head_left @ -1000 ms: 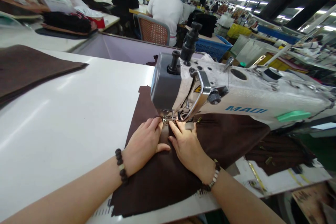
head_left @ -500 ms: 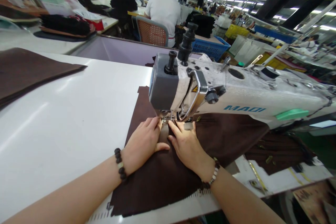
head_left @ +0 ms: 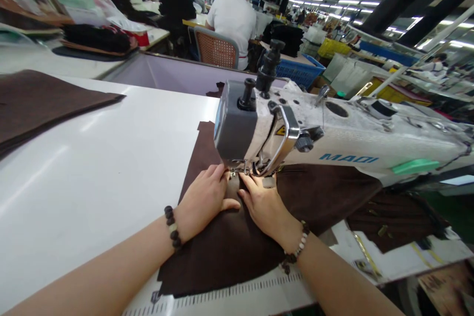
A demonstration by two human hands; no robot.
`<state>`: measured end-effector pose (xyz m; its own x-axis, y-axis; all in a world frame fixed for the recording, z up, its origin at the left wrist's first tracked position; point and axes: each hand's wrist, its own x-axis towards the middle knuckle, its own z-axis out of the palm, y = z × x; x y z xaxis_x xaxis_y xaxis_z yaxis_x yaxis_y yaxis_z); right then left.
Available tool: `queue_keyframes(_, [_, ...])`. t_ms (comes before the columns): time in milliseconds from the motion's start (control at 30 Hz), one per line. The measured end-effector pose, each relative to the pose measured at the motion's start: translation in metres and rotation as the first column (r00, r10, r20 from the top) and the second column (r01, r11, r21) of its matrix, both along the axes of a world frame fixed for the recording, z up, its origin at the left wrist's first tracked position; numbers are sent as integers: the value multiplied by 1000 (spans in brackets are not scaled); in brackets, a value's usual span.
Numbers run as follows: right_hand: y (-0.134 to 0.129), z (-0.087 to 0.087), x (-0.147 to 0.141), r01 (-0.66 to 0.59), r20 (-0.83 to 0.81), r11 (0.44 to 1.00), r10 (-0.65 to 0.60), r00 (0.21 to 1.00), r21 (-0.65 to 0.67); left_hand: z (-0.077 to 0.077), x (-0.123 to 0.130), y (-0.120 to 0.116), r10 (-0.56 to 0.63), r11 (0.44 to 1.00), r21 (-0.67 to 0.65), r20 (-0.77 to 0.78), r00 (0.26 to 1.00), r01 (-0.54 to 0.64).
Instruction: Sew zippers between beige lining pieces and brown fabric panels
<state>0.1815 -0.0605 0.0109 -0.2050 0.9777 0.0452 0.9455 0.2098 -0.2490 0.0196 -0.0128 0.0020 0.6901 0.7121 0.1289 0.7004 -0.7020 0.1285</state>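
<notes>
Palms down, my left hand (head_left: 203, 200) and my right hand (head_left: 269, 210) lie open and fairly flat on a dark brown piece of cloth (head_left: 229, 256), pressing it without closing around anything. Taking the presser foot (head_left: 233, 174) as the middle of the dial, my left sits at eight o'clock, fingers close together and reaching up beside the foot, thumb stuck out towards three. My right sits at four o'clock, fingers a little parted and pointing to about eleven, a pale band (head_left: 269, 182) round one of them; I can't make out every fingertip beneath the machine. Each wrist wears a beaded bracelet (head_left: 172, 227).

The cloth passes under both hands and the foot, spreading out to three o'clock, while its near edge at six lies over a marked ruler strip (head_left: 237, 291). At twelve, the sewing machine (head_left: 237, 121) stands over it, its arm running off between two and three. White tabletop (head_left: 111, 168) fills nine o'clock, and near ten lies a brown stack (head_left: 48, 103). Between three and four is another brown piece (head_left: 400, 217). Farther off, a co-worker in white (head_left: 231, 22) sits at twelve, with a blue basket (head_left: 301, 70) at one.
</notes>
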Motion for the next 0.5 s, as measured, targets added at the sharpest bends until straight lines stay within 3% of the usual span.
queue_keyframes(500, [-1,-4,-1,-8,-11,1000,8,1000,29,4,0,-3,-1,1000,-9,-27,1000,1])
